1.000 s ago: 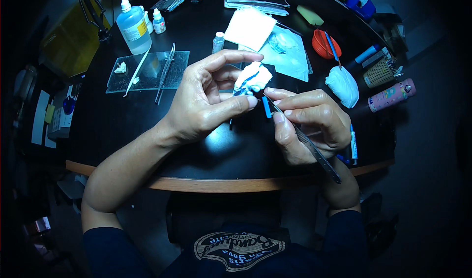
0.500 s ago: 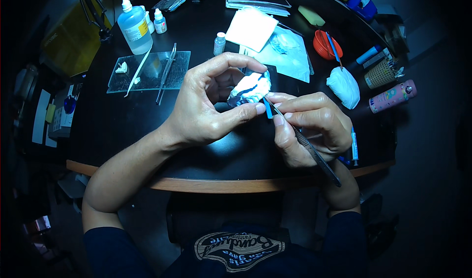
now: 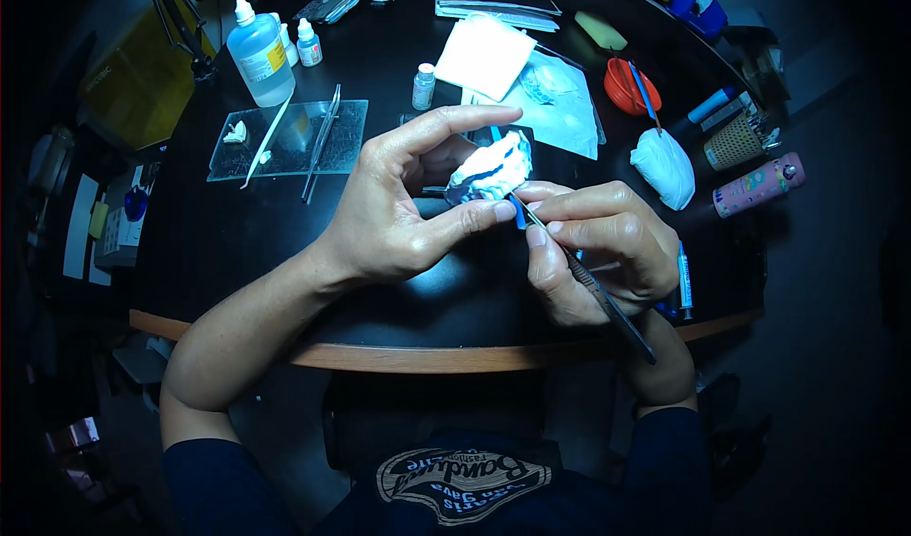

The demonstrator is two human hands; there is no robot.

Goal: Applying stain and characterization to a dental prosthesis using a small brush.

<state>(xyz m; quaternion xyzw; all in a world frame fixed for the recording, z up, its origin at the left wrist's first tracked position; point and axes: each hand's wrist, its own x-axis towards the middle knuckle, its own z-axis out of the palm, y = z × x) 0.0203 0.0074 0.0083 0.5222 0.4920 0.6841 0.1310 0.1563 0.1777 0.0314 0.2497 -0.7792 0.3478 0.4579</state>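
In my left hand [image 3: 399,204] is a white, lumpy piece with dark bluish grooves [image 3: 489,166], like a dental cast, gripped with the thumb at its lower edge and the index finger stretched above it. My right hand [image 3: 603,242] pinches dark metal tweezers [image 3: 607,299], whose tip meets the piece's lower right edge. A narrow blue object [image 3: 520,215] shows just beneath, partly hidden by the fingers.
A glass slab [image 3: 228,157] with tools lies left, below plastic bottles [image 3: 261,66]. Papers [image 3: 484,57], a red bowl [image 3: 626,85], a white bag [image 3: 661,171], a pink bottle [image 3: 759,185] and a syringe [image 3: 684,285] surround the work. The desk's wooden edge [image 3: 427,356] runs nearest me.
My left index finger dipped onto the piece half a second ago and is now raised off it. The piece has tilted and shifted slightly. My right hand moved a little downward.
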